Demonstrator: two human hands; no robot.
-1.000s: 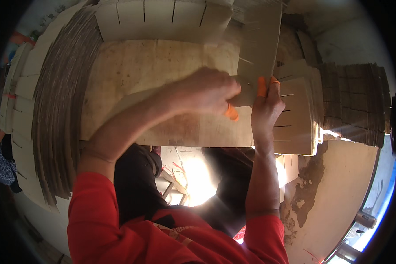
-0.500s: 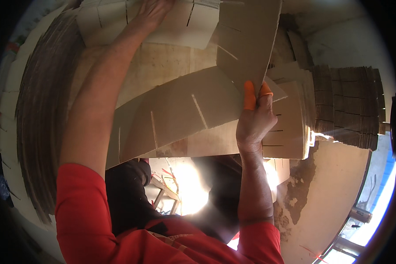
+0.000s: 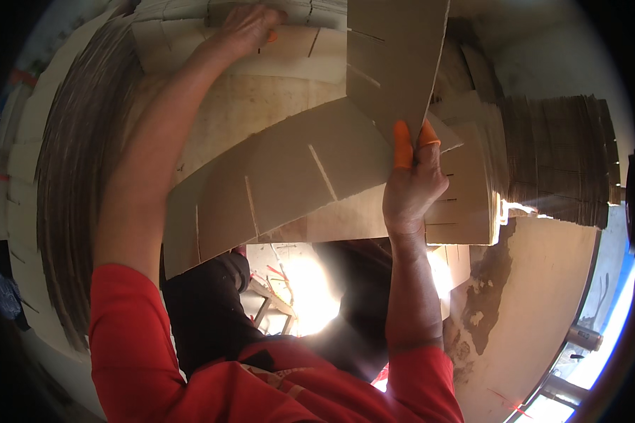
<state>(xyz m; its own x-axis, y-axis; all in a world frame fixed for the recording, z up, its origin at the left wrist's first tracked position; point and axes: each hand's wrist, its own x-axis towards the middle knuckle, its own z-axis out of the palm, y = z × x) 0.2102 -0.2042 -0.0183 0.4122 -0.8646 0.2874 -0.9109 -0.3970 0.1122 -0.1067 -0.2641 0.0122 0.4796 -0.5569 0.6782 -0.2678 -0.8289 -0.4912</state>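
Note:
My right hand (image 3: 415,187) has orange finger cots on thumb and forefinger. They pinch the lower edge of an upright grey cardboard panel (image 3: 395,60) with slots cut in it. Meeting it at an angle, a long slotted cardboard panel (image 3: 279,176) slopes down to the left. I cannot tell whether these are one bent sheet or two pieces. At the far side, my left hand (image 3: 249,29) has its fingers curled over a paler slotted cardboard strip (image 3: 296,56); an orange finger cot shows at a fingertip, and the rest of the grip is partly hidden.
Slotted cardboard is piled on the right of the wooden board (image 3: 261,92) as a pale stack (image 3: 466,204), with a darker stack (image 3: 557,158) beyond. A tall stack (image 3: 85,176) lines the left. Bright light glares below, between my legs.
My left hand has come slightly nearer, and the pale strip under it has shifted nearer too, showing more cardboard behind. The right hand keeps its pinch, with only slight movement.

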